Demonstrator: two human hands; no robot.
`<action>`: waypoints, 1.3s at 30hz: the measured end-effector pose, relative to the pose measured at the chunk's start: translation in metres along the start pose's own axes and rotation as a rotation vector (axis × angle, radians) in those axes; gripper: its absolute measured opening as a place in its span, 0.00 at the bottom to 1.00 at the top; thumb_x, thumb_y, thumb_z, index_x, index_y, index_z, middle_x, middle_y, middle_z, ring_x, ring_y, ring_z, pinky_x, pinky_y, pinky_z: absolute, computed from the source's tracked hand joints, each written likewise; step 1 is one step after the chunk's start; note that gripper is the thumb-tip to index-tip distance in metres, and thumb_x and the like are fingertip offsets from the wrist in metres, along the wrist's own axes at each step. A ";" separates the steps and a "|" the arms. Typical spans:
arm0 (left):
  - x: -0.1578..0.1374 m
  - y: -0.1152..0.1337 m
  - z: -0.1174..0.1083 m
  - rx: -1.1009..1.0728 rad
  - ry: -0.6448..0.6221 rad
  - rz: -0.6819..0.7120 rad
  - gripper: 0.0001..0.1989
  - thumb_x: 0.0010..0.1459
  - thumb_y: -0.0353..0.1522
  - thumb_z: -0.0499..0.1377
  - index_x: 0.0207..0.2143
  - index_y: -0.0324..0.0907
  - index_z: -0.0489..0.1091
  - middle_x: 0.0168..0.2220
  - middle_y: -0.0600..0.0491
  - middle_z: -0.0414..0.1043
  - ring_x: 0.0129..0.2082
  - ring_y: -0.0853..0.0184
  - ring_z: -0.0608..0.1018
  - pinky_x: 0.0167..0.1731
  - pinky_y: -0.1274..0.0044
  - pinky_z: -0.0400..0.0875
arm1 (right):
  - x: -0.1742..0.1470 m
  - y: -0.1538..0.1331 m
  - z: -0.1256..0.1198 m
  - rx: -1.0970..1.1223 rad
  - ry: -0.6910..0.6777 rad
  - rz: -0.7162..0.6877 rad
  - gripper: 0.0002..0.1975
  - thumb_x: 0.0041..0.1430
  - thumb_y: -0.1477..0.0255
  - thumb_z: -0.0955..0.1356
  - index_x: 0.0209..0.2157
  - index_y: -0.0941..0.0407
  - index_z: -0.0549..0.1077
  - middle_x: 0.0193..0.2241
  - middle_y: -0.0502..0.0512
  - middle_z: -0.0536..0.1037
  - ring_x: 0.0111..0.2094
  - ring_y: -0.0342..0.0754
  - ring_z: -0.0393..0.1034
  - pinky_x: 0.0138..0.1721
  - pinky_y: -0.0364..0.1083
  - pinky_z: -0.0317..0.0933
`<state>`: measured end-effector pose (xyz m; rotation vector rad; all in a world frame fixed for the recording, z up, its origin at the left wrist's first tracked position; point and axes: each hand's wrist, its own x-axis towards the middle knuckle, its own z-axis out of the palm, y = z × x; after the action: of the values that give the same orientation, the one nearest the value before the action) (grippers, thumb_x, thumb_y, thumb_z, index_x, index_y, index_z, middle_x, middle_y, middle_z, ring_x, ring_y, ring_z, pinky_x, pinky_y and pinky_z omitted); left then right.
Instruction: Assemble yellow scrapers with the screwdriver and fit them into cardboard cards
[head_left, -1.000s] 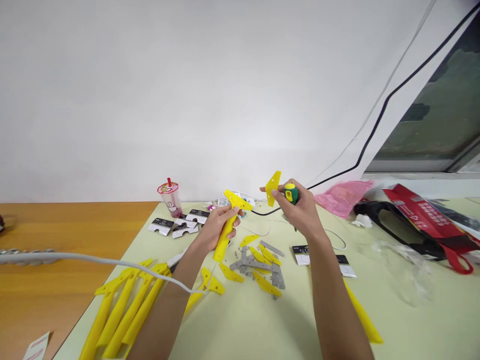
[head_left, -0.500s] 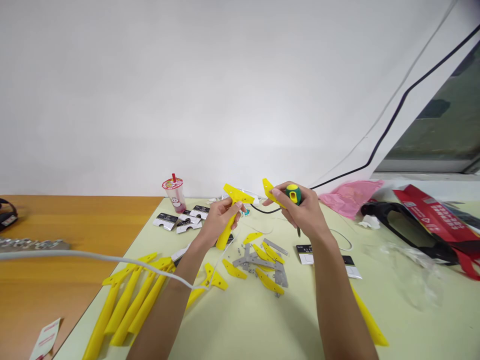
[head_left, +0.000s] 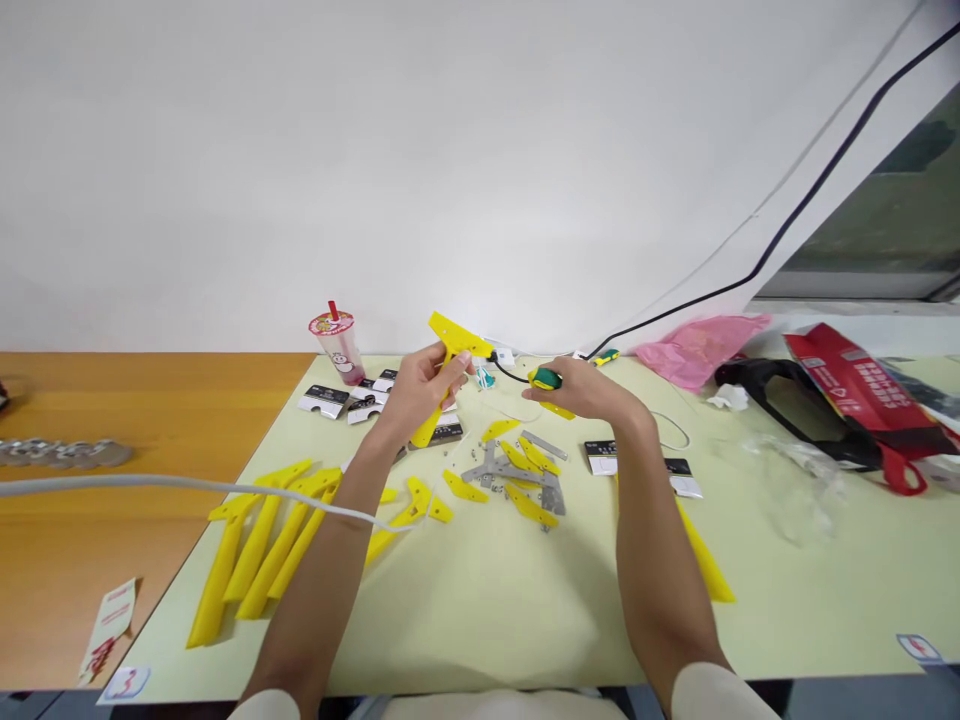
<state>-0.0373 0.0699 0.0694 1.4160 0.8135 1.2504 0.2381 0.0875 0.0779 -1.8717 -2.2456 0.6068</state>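
Observation:
My left hand (head_left: 421,388) is closed around the grip of a yellow plastic T-shaped scraper handle (head_left: 459,336), whose crosspiece points up. To its right, my right hand (head_left: 589,388) is closed on a screwdriver (head_left: 545,379) with a green and yellow grip. A small yellow plate (head_left: 558,409) shows under the same fingers; how it is held is partly hidden. Below both hands lie loose yellow plates (head_left: 464,487), grey metal blades (head_left: 553,494) and scattered small screws or nuts. Between my forearms sits another T-shaped handle (head_left: 412,514).
Several yellow handles (head_left: 217,575) lie at the left. A lidded drink cup (head_left: 341,350) stands by black-and-white cards (head_left: 324,400). A white cable (head_left: 225,490) crosses in front of my left forearm. A pink bag (head_left: 701,350) and a red package (head_left: 862,390) lie at right.
The view has tilted down. My right hand has turned, bringing the screwdriver grip round to point left, and the small yellow plate has dropped lower. My left hand still holds the T-shaped handle.

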 end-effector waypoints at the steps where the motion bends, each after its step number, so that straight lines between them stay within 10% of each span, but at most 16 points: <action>1: -0.001 0.004 -0.001 -0.020 0.016 0.016 0.21 0.59 0.48 0.74 0.35 0.39 0.77 0.32 0.52 0.73 0.24 0.74 0.67 0.19 0.81 0.62 | 0.008 0.007 0.006 -0.033 -0.088 0.065 0.20 0.66 0.52 0.73 0.32 0.53 0.70 0.33 0.52 0.79 0.31 0.48 0.71 0.32 0.47 0.60; 14: -0.019 0.037 -0.004 -0.110 -0.035 0.128 0.16 0.64 0.44 0.71 0.38 0.39 0.77 0.37 0.48 0.78 0.24 0.74 0.69 0.19 0.80 0.64 | 0.068 0.043 0.064 -0.254 -0.381 0.269 0.31 0.47 0.67 0.85 0.51 0.59 0.78 0.49 0.65 0.84 0.43 0.56 0.81 0.37 0.48 0.69; 23: -0.014 0.032 -0.007 -0.116 -0.026 0.094 0.17 0.63 0.45 0.72 0.38 0.40 0.77 0.37 0.48 0.78 0.25 0.74 0.70 0.19 0.80 0.63 | 0.064 0.037 0.080 -0.312 -0.433 0.262 0.19 0.70 0.65 0.75 0.57 0.57 0.76 0.53 0.59 0.80 0.47 0.52 0.79 0.49 0.54 0.77; 39: -0.013 0.030 -0.004 -0.101 -0.019 0.047 0.19 0.61 0.46 0.73 0.36 0.40 0.76 0.36 0.48 0.78 0.25 0.74 0.69 0.19 0.80 0.63 | 0.054 0.045 0.077 -0.152 -0.381 0.183 0.22 0.49 0.72 0.81 0.45 0.55 0.76 0.45 0.58 0.83 0.38 0.53 0.81 0.33 0.46 0.67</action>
<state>-0.0481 0.0517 0.0950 1.3706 0.6980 1.2934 0.2391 0.1297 -0.0170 -2.2152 -2.4187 0.9136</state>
